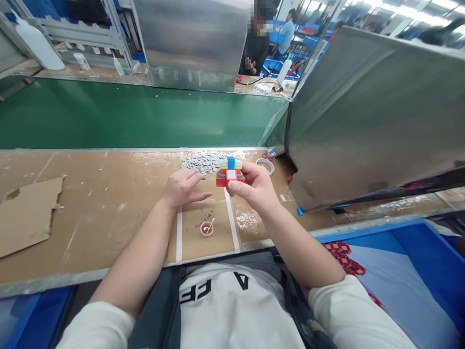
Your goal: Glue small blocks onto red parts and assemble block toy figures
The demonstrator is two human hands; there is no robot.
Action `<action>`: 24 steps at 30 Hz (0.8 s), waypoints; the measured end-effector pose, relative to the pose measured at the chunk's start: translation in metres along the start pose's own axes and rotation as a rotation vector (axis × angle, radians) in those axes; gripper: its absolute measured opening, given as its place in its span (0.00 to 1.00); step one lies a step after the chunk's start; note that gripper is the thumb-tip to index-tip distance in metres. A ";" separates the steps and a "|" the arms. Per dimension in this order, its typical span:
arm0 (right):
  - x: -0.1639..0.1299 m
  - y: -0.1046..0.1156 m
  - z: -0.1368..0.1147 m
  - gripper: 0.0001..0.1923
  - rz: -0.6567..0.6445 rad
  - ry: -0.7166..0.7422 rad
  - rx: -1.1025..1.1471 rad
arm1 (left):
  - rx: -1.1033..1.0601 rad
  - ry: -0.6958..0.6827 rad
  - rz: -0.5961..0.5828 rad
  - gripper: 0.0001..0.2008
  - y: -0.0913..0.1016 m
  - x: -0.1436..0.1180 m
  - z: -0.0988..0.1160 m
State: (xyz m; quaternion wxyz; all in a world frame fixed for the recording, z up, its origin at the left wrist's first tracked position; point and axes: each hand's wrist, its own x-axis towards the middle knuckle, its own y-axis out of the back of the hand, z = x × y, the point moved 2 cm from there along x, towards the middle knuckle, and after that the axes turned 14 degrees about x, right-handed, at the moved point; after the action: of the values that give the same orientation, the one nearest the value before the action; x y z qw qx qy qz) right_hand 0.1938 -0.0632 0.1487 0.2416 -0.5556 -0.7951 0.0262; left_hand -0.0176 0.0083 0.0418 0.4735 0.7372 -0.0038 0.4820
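The person wears a white short-sleeved T-shirt with black block letters printed across the chest, seen upside down from the head camera. Over it lies a dark grey apron or vest whose straps run down either side of the chest. Both white sleeves end above the elbows, leaving the forearms bare. The hands carry no gloves, rings or watch.

the toy block looks like smooth, glossy plastic in red, blue and yellow. the table has a worn brown top, patchily shiny, with strips of white tape. the cardboard sheet is matt, torn at the edge. the panel is dull brushed metal. the conveyor belt is glossy green.
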 end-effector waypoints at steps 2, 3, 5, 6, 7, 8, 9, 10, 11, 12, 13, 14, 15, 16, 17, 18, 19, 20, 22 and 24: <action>0.000 -0.006 -0.015 0.20 0.004 0.028 -0.019 | 0.012 -0.008 0.005 0.26 0.001 0.001 0.000; 0.000 -0.009 -0.023 0.20 0.007 0.040 -0.028 | 0.016 -0.010 0.004 0.26 0.002 0.001 0.000; -0.001 -0.016 -0.037 0.19 0.019 0.062 -0.049 | 0.012 -0.005 -0.022 0.25 0.002 0.001 -0.001; -0.002 -0.018 -0.043 0.19 0.030 0.072 -0.061 | 0.006 0.000 -0.042 0.24 0.003 0.001 -0.001; -0.003 -0.021 -0.049 0.20 0.039 0.085 -0.073 | -0.002 0.005 -0.060 0.24 0.003 0.001 -0.001; -0.004 -0.023 -0.054 0.20 0.045 0.097 -0.080 | -0.012 0.009 -0.073 0.24 0.003 0.001 -0.002; -0.005 -0.024 -0.058 0.20 0.047 0.107 -0.083 | -0.023 0.016 -0.082 0.24 0.003 0.000 -0.002; -0.007 -0.026 -0.061 0.20 0.043 0.115 -0.079 | -0.034 0.022 -0.089 0.24 0.003 0.000 -0.003; -0.008 -0.026 -0.064 0.20 0.033 0.122 -0.069 | -0.044 0.030 -0.094 0.23 0.003 0.000 -0.003; -0.010 -0.026 -0.065 0.20 0.021 0.128 -0.057 | -0.053 0.037 -0.102 0.23 0.002 0.000 -0.003; -0.012 -0.026 -0.066 0.20 0.010 0.129 -0.044 | -0.060 0.043 -0.112 0.23 0.002 -0.001 -0.003; -0.013 -0.025 -0.065 0.20 0.000 0.128 -0.031 | -0.065 0.046 -0.122 0.22 0.002 -0.001 -0.004; -0.015 -0.024 -0.065 0.20 -0.010 0.128 -0.015 | -0.069 0.047 -0.130 0.22 0.002 -0.001 -0.004; -0.016 -0.023 -0.063 0.20 -0.021 0.129 0.006 | -0.070 0.046 -0.136 0.21 0.001 -0.001 -0.004; -0.016 -0.023 -0.062 0.21 -0.033 0.129 0.034 | -0.073 0.044 -0.143 0.20 0.001 -0.002 -0.004; -0.017 -0.023 -0.061 0.21 -0.046 0.132 0.069 | -0.077 0.041 -0.151 0.19 0.001 -0.002 -0.005; -0.017 -0.023 -0.060 0.21 -0.058 0.132 0.108 | -0.081 0.038 -0.159 0.19 0.001 -0.002 -0.005; -0.017 -0.024 -0.059 0.21 -0.066 0.129 0.149 | -0.084 0.035 -0.168 0.19 0.001 -0.002 -0.005; -0.016 -0.026 -0.059 0.22 -0.071 0.101 0.218 | -0.080 0.029 -0.186 0.19 0.001 -0.002 -0.005; -0.016 -0.028 -0.061 0.22 -0.070 0.056 0.270 | -0.069 0.023 -0.188 0.19 0.002 -0.001 -0.005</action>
State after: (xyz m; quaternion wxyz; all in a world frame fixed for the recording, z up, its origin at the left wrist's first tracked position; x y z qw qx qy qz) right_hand 0.1989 -0.1015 0.2053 0.3372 -0.4903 -0.7962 0.1089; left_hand -0.0226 0.0102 0.0423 0.5420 0.7118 0.0543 0.4435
